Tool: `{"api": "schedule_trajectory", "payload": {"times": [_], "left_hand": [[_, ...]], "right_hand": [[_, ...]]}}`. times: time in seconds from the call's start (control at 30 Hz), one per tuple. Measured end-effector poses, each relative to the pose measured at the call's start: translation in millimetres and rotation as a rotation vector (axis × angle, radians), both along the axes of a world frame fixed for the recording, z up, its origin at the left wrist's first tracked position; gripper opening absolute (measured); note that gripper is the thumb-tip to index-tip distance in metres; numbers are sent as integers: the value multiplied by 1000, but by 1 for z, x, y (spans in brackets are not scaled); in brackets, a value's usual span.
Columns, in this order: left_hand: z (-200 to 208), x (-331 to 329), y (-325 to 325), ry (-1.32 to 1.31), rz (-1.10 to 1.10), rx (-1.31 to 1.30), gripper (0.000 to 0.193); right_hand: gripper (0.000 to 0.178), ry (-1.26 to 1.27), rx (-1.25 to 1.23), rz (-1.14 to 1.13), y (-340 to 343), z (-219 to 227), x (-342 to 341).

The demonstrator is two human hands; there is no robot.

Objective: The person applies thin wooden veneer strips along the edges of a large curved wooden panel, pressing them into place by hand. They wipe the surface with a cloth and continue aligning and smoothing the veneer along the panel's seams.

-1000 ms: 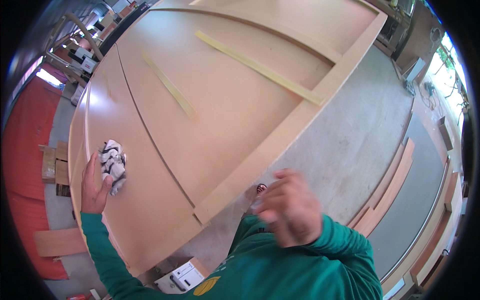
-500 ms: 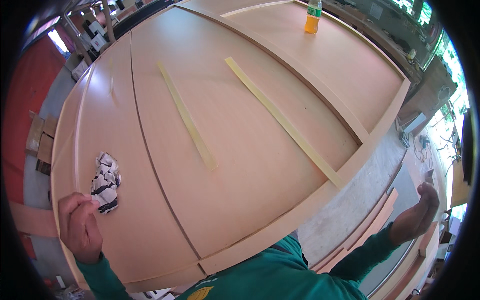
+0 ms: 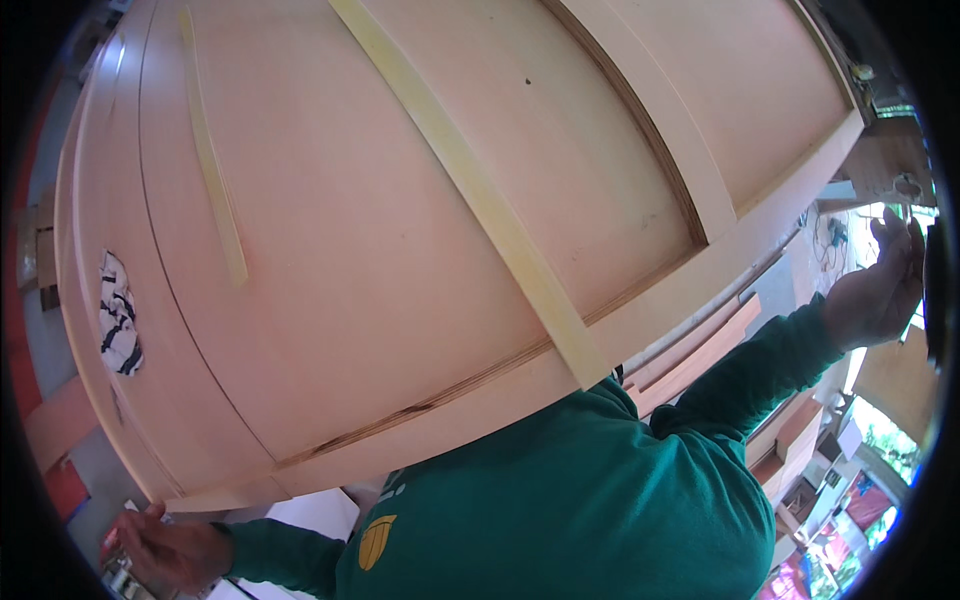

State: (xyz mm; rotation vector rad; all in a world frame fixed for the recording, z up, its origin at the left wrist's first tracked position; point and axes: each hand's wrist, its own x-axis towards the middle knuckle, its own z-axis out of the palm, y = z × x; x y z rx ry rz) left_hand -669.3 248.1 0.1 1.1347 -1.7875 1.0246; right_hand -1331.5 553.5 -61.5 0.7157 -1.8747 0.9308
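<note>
My left hand [image 3: 172, 551] is low at the left, just below the near left corner of a large pale wooden panel [image 3: 330, 250]. Its fingers are bent, with the thumb apart from them, and I see nothing held. A crumpled black-and-white cloth [image 3: 119, 318] lies on the panel's left part. My right hand [image 3: 880, 285] is raised at the far right, beyond the panel's edge, its bent fingers apart and holding nothing visible. A long pale yellow strip [image 3: 470, 200] crosses the panel and overlaps its near frame edge. A shorter yellow strip [image 3: 212, 160] lies left of it.
A raised wooden rail [image 3: 660, 120] runs across the panel's right part. Long wooden boards [image 3: 700, 350] lie beyond the near right edge. Cardboard boxes [image 3: 40, 245] stand at the left, and a white object [image 3: 315, 515] shows under the near edge.
My left hand has moved away from the cloth, down past the panel's corner. My right hand has gone up and outward. The view has shifted right and nearer; the bottle is out of sight.
</note>
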Motion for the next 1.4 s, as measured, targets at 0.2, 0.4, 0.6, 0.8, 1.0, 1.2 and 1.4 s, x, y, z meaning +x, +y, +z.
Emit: {"api": "schedule_trajectory", "payload": {"times": [0.2,0.4,0.6,0.8,1.0,1.2,1.4], "left_hand": [[-21,-45,24,524,-12,166,37],[-20,-72,13,485,-298,517,29],[7,-205,-1,-172,-729,996,38],[1,-295,-4,-678,-1071,787,51],[-37,-320,3,-583,-1306,794,64],[-33,-328,2,-679,-1418,799,62],[-3,-323,0,-272,-1178,1056,38]], "right_hand": [[23,-5,171,-58,20,-17,-59],[29,-206,57,-102,-21,-41,-40],[30,-395,-197,-11,-27,-60,-36],[33,-544,-364,161,-36,-88,-39],[35,-574,-348,143,-35,-84,-40],[36,-585,-270,137,-37,-84,-46],[37,-547,-210,175,-21,-78,-49]]}}
